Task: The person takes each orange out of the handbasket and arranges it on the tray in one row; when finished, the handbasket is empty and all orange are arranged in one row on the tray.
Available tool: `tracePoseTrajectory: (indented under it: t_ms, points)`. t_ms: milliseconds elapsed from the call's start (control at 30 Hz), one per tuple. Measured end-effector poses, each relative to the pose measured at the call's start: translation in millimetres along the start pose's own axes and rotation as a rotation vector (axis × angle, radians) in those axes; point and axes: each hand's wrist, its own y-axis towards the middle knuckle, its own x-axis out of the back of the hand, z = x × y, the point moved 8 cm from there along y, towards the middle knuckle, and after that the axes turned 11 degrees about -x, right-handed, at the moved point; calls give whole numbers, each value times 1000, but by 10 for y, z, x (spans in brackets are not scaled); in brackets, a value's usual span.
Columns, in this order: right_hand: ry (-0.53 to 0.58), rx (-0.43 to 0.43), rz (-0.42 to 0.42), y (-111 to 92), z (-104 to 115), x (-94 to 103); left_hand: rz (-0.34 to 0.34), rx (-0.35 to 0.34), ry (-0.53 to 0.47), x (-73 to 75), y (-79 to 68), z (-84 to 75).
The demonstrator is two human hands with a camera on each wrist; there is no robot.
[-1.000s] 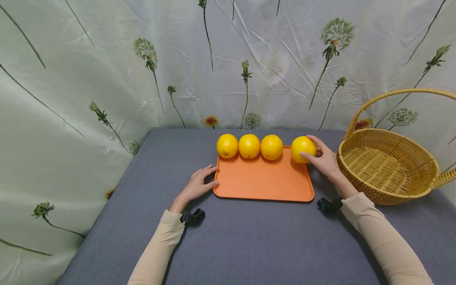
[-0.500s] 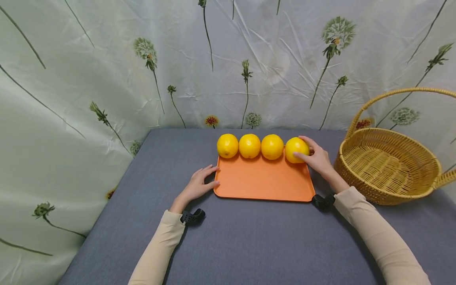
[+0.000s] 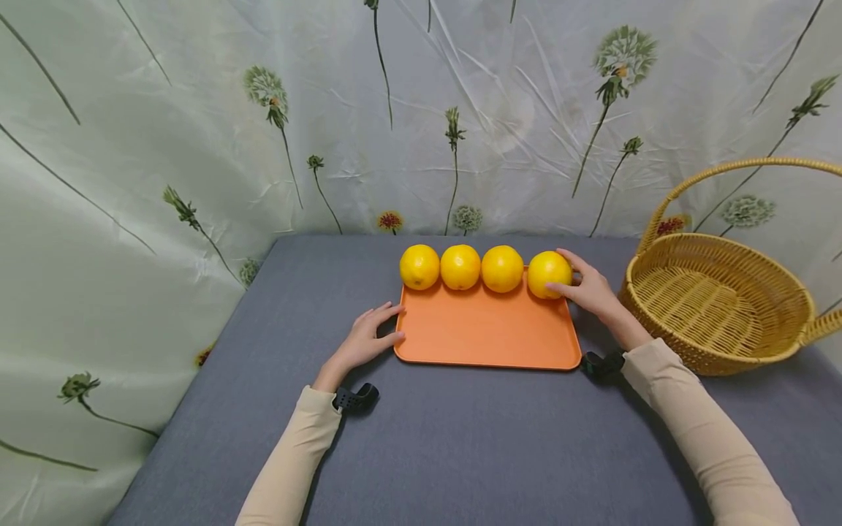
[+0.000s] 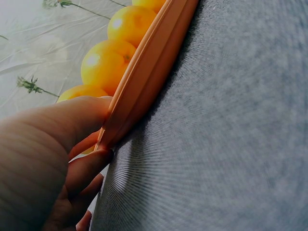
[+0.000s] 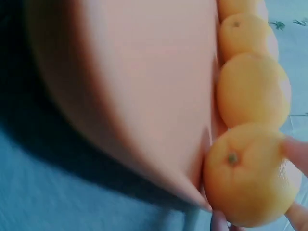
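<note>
A row of oranges lies along the far side of an orange tray. My right hand grips the rightmost orange, its thumb on the near side and fingers around the right and back. In the right wrist view this held orange is at the tray's corner, its stem end showing. The neighbouring orange is just left of it. My left hand rests at the tray's left edge, thumb and fingers spread. In the left wrist view its fingertips touch the tray's rim.
A wicker basket with a tall handle stands to the right, close to my right forearm. A blue-grey cloth covers the table. Behind it hangs a curtain printed with flowers.
My right hand has brought the rightmost orange left, near the others in the row, then stayed there with its grip kept. The left hand and tray have held still.
</note>
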Motion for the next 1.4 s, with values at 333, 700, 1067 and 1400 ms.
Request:
tracePoseTrajectory:
  t_ms: [333,700,1067,1400]
  points:
    - [-132,95,38,45,77,4,1,3,-8,1,-7,-7]
    - [-56,38,41,59,43,-10,-21,-34,13,42,-26,-52]
    - [-86,-17,36,108,6,-15,-24,-33,6,29,-37,-45]
    - [-79,-9,102,82,14,-38,-16,-36,-1,17,-44,-32]
